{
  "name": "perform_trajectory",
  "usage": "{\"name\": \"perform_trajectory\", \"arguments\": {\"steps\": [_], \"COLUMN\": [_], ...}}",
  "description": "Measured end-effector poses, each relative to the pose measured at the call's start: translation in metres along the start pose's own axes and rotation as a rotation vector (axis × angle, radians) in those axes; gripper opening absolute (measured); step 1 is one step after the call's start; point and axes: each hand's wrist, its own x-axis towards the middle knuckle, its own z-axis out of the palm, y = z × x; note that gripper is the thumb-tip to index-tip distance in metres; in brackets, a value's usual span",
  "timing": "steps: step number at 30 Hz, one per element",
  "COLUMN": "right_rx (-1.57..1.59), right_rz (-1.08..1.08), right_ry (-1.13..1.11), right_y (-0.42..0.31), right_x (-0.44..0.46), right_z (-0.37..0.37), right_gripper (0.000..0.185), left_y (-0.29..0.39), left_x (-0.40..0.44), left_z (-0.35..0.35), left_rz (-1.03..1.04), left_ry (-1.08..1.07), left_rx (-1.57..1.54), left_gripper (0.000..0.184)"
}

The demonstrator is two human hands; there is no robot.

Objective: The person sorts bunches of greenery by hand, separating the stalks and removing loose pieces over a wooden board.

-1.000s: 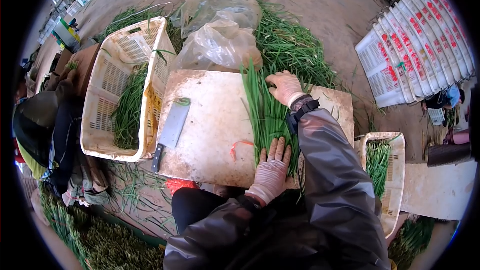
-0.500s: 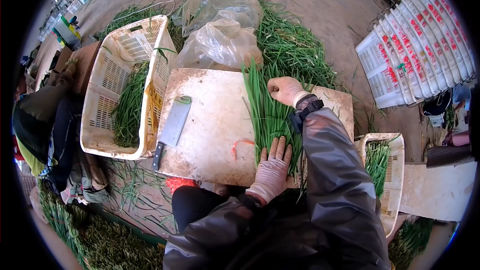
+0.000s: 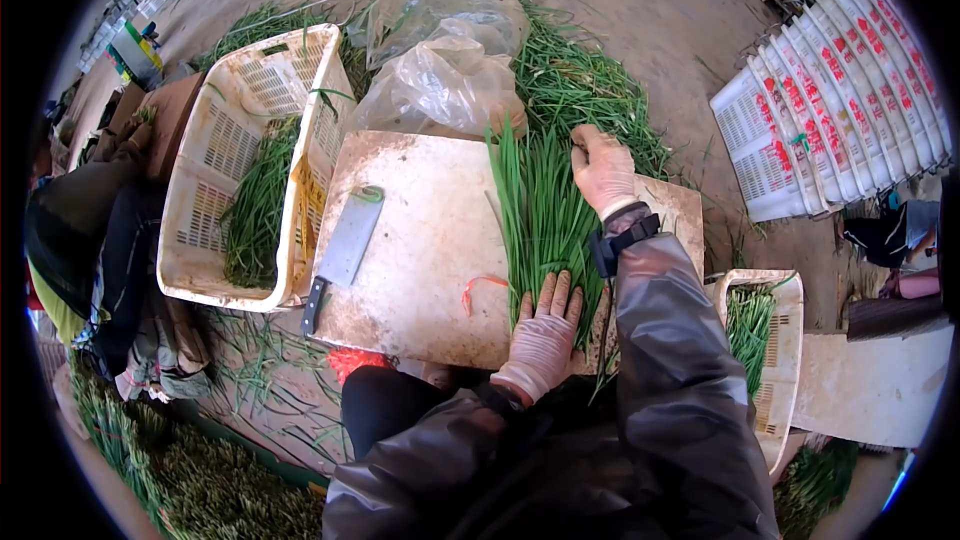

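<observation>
A bundle of long green stalks (image 3: 545, 205) lies lengthwise on the pale board (image 3: 430, 240). My left hand (image 3: 542, 338), in a thin glove, rests flat on the lower end of the bundle with its fingers spread. At the upper right edge of the stalks is my right hand (image 3: 603, 168), also gloved, with its fingers curled together; whether they pinch any stalk is too small to tell. A cleaver (image 3: 350, 240) with a black handle lies at the board's left side. A red strip (image 3: 480, 290) is on the board left of the bundle.
A crate (image 3: 215, 180) holding greens stands left of the board, a smaller one (image 3: 785, 350) to the right. Plastic bags (image 3: 440, 80) and heaped greens (image 3: 590, 80) lie beyond. Stacked white crates (image 3: 830, 100) stand at upper right. Another person (image 3: 85, 230) is at far left.
My right hand has moved up and to the right along the stalks' edge, and its fingers have curled. My left hand has stayed flat on the bundle.
</observation>
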Motion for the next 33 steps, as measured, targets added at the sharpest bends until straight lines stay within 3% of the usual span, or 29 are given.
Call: {"name": "perform_trajectory", "arguments": {"steps": [2,4,7,18,24,25,31,33], "right_rx": [0.309,0.464,0.233,0.094,-0.052,-0.053,-0.092,-0.130], "right_rz": [0.067,-0.058,0.037,0.139,0.158,0.158,0.118,0.116], "right_ry": [0.000,-0.153,-0.493,-0.558,-0.634,-0.650,-0.630,-0.623], "right_y": [-0.019,-0.036,-0.049,-0.029,-0.052,-0.052,-0.053,-0.056], "right_x": [-0.004,-0.011,-0.025,-0.046,-0.043,-0.045,-0.050,-0.047], "right_z": [-0.002,0.001,0.003,0.003,-0.003,-0.002,0.002,-0.001], "right_gripper": [0.015,0.014,0.020,0.023,0.046,0.057,0.073,0.088], "left_y": [0.000,0.000,0.001,0.000,-0.002,-0.002,-0.002,-0.002], "left_x": [0.001,0.000,0.001,0.001,0.000,0.000,0.001,0.001], "left_z": [0.000,0.000,-0.002,0.004,0.010,0.010,0.009,0.008], "left_rz": [-0.001,-0.002,-0.015,-0.033,-0.016,-0.016,-0.009,-0.009], "left_ry": [0.003,-0.003,-0.018,-0.003,0.062,0.058,0.036,0.036], "left_rx": [0.003,0.006,0.009,-0.013,-0.016,-0.014,0.001,-0.003], "left_gripper": [0.103,0.103,0.100,0.095,0.098,0.098,0.096,0.096]}}
